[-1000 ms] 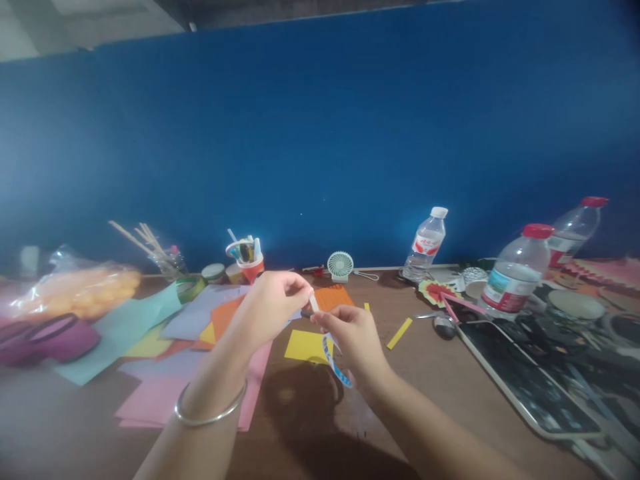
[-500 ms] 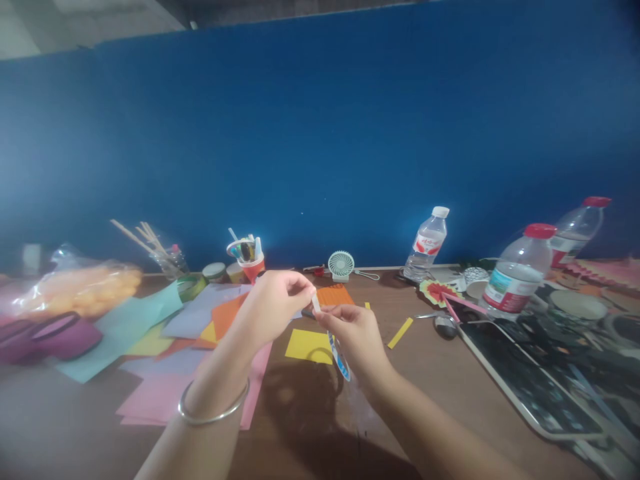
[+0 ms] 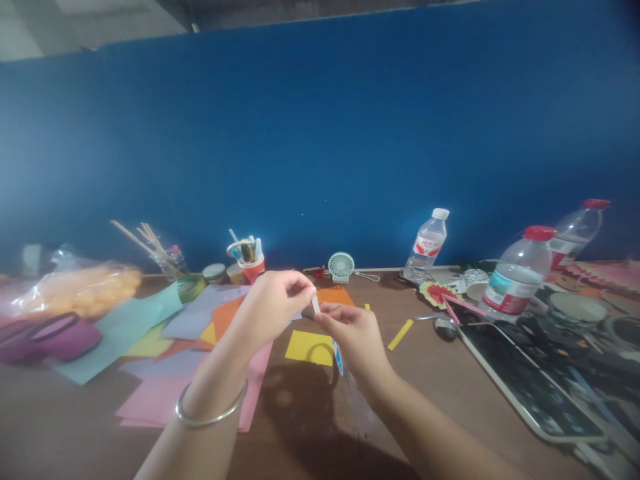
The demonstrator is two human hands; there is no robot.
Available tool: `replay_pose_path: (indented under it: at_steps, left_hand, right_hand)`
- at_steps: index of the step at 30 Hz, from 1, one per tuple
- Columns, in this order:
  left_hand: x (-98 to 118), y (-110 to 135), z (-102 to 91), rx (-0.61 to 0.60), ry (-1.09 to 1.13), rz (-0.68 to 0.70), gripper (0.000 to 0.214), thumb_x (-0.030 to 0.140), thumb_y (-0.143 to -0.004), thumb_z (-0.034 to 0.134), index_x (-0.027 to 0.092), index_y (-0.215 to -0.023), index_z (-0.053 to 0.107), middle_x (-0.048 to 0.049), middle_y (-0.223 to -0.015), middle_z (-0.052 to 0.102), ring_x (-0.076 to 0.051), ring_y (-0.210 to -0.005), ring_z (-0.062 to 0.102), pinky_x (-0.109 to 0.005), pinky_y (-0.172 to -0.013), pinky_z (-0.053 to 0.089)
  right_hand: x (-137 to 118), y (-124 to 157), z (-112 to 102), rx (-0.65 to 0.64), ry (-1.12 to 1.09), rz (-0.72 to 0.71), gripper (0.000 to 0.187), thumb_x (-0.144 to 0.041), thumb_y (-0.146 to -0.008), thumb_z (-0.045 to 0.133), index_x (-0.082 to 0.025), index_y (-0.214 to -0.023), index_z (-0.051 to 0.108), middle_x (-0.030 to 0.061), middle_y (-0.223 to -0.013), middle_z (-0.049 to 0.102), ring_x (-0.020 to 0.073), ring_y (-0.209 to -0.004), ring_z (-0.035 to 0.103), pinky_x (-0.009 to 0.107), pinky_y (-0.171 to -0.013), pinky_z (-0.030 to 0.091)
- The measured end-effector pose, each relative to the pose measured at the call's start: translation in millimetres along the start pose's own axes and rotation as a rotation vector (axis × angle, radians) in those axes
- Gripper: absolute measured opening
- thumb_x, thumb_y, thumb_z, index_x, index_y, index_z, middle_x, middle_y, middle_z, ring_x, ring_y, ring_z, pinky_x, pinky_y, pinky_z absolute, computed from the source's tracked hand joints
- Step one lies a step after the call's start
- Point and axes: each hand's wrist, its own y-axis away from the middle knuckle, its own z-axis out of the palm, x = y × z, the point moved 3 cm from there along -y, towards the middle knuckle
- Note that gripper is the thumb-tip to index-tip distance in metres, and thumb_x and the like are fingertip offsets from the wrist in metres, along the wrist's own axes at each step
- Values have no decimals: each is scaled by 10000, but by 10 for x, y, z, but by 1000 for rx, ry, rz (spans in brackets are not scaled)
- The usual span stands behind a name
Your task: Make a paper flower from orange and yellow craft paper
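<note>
Left hand [image 3: 280, 300]: grip pinched, thumb to fingertips, on upper end of white strip [image 3: 316, 305]. Right hand [image 3: 356, 330]: grip pinched at its lower end; strip held above table [image 3: 450, 380], between the hands. Blue-and-white strip [image 3: 338, 358] shows below right hand; any join hidden. Yellow sheet [image 3: 305, 348] lies beneath, beside right hand's outline. Left forearm overlaps pink paper [image 3: 150, 403]. Right side: bare table up to edge of dark-screened device [image 3: 530, 380], yellow strip [image 3: 401, 335] in that gap.
</note>
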Motion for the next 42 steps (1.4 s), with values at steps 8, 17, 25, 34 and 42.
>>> replay_pose_path:
  at_steps: [8, 17, 25, 34, 42]
  left_hand:
    - [-4, 3, 14, -6, 36, 6, 203, 291, -750, 474, 183, -643, 608, 4, -639, 629, -122, -548, 503, -241, -508, 346]
    - [3, -1, 24, -30, 78, 22, 191, 269, -753, 475, 185, -645, 607, -1, -668, 658, -132, -587, 540, -247, -541, 374]
    - [-1, -9, 45, -23, 151, 18, 178, 267, -762, 472, 176, -680, 600, -14, -683, 666, -151, -634, 590, -265, -594, 426]
    - [-6, -38, 66, -79, 349, 1, 181, 274, -806, 442, 178, -776, 592, -15, -694, 657, -133, -652, 605, -249, -598, 465]
    - [-112, -48, 94, -23, 262, -35, 200, 288, -692, 605, 194, -867, 586, -36, -799, 672, -176, -724, 626, -299, -653, 478]
  right_hand:
    - [-38, -2, -19, 52, 78, -23, 161, -272, -642, 640, -156, -531, 636, 83, -797, 676, 216, -801, 611, 315, -732, 432]
    - [-2, -11, -22, 37, 88, -37, 166, -261, -655, 627, -153, -529, 628, 80, -793, 676, 211, -809, 617, 313, -751, 428]
    - [-8, -25, -28, 51, 62, 44, 162, -288, -620, 657, -149, -541, 628, 81, -740, 685, 219, -765, 622, 301, -698, 437]
    - [46, -48, -20, 50, -30, 60, 181, -301, -609, 660, -160, -516, 591, 51, -639, 659, 185, -655, 603, 267, -600, 416]
    - [24, -36, -22, 64, 28, 71, 202, -326, -632, 651, -156, -535, 600, 54, -614, 647, 192, -661, 601, 269, -596, 415]
